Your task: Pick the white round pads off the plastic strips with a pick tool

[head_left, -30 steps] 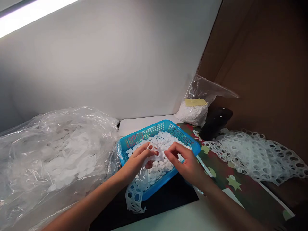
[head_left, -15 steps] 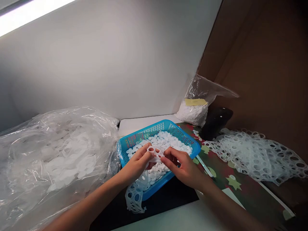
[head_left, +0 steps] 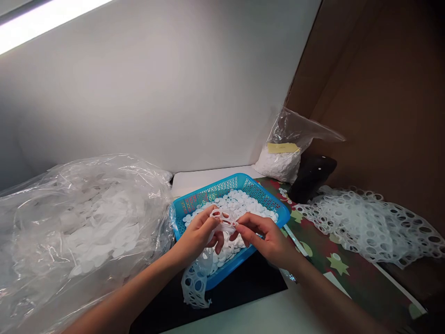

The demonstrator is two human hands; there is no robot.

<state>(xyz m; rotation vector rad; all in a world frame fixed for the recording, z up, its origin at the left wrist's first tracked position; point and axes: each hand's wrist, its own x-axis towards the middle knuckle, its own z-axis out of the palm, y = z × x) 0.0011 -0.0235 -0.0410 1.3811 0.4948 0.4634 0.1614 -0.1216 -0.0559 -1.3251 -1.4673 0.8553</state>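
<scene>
fingers on punched strip, label unreadable

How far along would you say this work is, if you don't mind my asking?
Done: the blue plastic basket holds a heap of white discs, and holed-out white webbing lies to the right. In hand: the left hand and right hand pinch a strip of that webbing over the basket. Still to go: the large clear plastic bag holds white round pieces, quantity unclear.

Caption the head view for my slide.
Left hand and right hand pinch holed white strip above blue basket of discs.
</scene>
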